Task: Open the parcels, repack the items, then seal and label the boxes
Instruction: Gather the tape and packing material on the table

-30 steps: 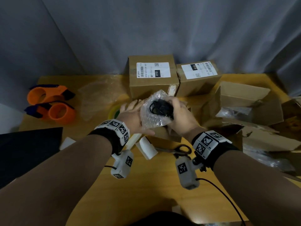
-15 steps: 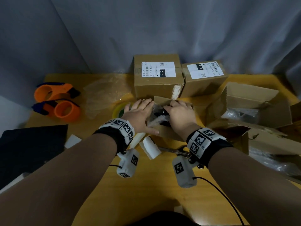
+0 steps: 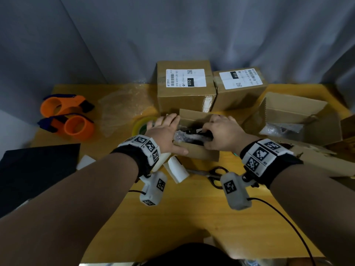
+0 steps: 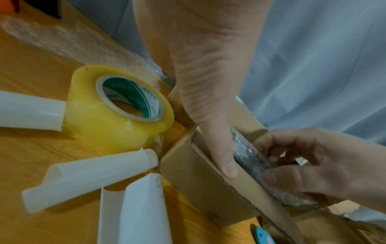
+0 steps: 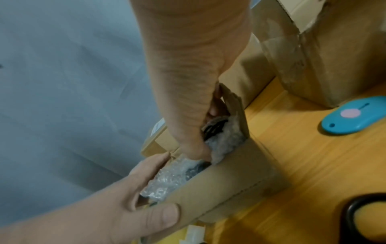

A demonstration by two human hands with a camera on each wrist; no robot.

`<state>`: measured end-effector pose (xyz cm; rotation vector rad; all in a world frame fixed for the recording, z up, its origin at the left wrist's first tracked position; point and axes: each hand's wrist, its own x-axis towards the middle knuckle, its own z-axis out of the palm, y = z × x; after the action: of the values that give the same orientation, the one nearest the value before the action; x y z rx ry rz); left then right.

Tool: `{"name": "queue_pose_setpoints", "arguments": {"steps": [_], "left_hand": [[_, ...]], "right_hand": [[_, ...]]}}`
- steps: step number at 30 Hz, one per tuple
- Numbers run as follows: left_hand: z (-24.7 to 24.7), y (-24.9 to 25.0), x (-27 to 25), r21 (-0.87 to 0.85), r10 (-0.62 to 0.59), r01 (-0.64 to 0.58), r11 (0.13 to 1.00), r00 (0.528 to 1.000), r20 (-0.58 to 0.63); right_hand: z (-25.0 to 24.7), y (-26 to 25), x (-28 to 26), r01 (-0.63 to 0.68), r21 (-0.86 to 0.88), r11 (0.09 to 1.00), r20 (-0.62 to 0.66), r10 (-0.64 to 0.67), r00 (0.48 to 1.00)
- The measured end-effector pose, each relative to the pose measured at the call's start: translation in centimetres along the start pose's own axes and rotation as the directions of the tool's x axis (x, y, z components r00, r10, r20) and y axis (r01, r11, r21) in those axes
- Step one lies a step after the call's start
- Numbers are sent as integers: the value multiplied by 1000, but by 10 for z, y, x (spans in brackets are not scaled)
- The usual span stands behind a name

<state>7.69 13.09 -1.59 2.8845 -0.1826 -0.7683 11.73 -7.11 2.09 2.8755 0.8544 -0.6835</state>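
Note:
A small open cardboard box stands on the table's middle. Inside lies a black item in bubble wrap, partly hidden by my hands. My left hand clasps the box's near left corner, thumb on the front wall and fingers along the left side. My right hand reaches into the box from the right, its fingers curled on the bubble wrap. The right wrist view shows the wrap crammed down between both hands.
Two sealed, labelled boxes stand just behind. An opened box lies to the right. A yellow tape roll, white paper rolls, two orange tape dispensers, scissors and a blue cutter surround the box.
A second ago both hands held the wrapped item above the box. It has gone down into the box, and my left hand has shifted onto the box's corner.

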Motion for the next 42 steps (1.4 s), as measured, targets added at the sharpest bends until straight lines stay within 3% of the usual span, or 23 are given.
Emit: {"name": "queue_pose_setpoints", "arguments": {"steps": [3, 5, 8, 9, 11, 15, 19, 26, 29, 31, 34, 37, 39, 42], "left_hand": [[-4, 2, -4, 50, 22, -19, 999, 998, -57], [-7, 5, -9, 112, 95, -73, 991, 975, -202], [-10, 8, -13, 230, 329, -254, 940, 857, -397], [-9, 9, -12, 268, 401, -313, 911, 827, -394], [-13, 12, -10, 278, 451, -378, 883, 846, -283], [-18, 19, -10, 288, 365, -326, 900, 927, -90], [-12, 22, -9, 384, 277, -305, 871, 952, 129], [-13, 31, -6, 402, 195, -249, 881, 966, 170], [-16, 31, -11, 399, 187, -253, 881, 962, 197], [-20, 28, -15, 316, 191, -225, 922, 972, 137], [-32, 26, -25, 201, 168, -147, 969, 981, -93], [-39, 14, -33, 101, 98, -67, 993, 934, -345], [-37, -2, -37, 3, 6, -6, 1000, 915, -403], [-30, -39, -40, -45, -112, 103, 994, 924, -366]], "right_hand": [[1, -1, 3, -8, 37, 999, -17, 8, 1000], [6, -5, 6, -30, 19, 999, -33, 31, 999], [15, -11, 9, -66, -2, 998, -3, 66, 998], [15, -10, 10, -72, 0, 997, 10, 72, 997], [12, -6, 8, -62, 30, 998, 26, 61, 998], [3, 5, -7, -3, 194, 981, 18, 0, 1000], [12, 9, -13, 56, 48, 997, 81, -60, 995], [16, 7, -15, 69, -127, 990, 246, -36, 969], [14, 7, -16, 39, -61, 997, 250, -22, 968], [8, 6, -16, 21, 27, 999, 147, -24, 989], [0, -3, -17, -12, 94, 996, -67, 18, 998], [-5, -16, -18, -12, 125, 992, -268, 46, 962], [-12, -25, -15, -72, 124, 990, -323, 109, 940], [-24, -39, -4, -185, 80, 980, -311, 200, 929]]}}
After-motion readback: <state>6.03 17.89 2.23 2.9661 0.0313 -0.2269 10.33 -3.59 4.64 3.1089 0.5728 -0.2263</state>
